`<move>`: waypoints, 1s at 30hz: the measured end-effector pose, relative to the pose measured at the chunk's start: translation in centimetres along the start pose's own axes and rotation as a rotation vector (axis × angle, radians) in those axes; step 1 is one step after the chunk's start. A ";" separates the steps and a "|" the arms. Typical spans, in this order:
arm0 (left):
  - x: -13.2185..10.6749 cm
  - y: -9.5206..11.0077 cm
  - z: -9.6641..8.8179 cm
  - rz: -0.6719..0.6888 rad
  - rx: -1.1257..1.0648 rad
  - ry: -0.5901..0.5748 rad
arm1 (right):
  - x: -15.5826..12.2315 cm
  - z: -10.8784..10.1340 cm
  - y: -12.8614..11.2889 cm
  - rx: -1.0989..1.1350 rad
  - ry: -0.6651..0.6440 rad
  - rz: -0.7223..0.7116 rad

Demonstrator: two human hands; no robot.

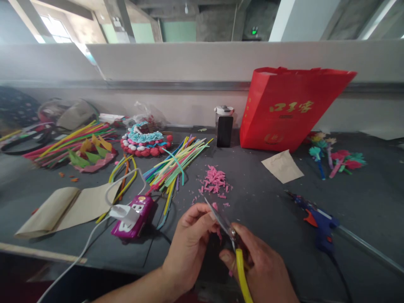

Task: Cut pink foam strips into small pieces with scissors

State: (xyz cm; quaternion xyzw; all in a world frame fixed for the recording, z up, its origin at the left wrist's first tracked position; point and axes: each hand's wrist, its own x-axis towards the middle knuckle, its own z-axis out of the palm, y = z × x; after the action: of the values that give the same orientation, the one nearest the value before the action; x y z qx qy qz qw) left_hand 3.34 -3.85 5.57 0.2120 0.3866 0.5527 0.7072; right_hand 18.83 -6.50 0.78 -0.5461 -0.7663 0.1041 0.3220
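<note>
My right hand (260, 265) is wrapped round a pair of scissors (224, 223) with yellow handles, its blades pointing up and to the left. Between the thumb and fingers of my left hand (192, 242) is a pink strip (219, 232), partly hidden by the blades and fingers. The blades lie across the strip close to my left fingertips. Just beyond both hands, a heap of short pink snippets (215, 180) rests on the dark table (249, 202), with several crumbs scattered about it.
Pipe cleaners (179, 162) lie bundled left of the heap. Nearer stands a purple power strip (135, 216) with a white plug and cable. At right lies a blue glue gun (318, 225). A phone (224, 131) leans before a bottle, beside a red bag (287, 109).
</note>
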 end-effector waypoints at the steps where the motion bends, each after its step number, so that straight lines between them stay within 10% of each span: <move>1: 0.0 0.0 0.0 0.003 0.003 0.002 | 0.1 -0.2 -0.1 -0.022 0.002 -0.016; 30: -0.2 -0.1 -0.1 0.003 -0.012 -0.047 | -0.9 0.9 0.0 0.141 -0.035 0.066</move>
State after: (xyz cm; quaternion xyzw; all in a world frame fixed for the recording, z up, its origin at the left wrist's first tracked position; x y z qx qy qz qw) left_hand 3.25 -4.04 5.49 0.2212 0.3665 0.5509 0.7164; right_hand 18.47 -7.10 -0.30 -0.5453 -0.7441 0.1778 0.3425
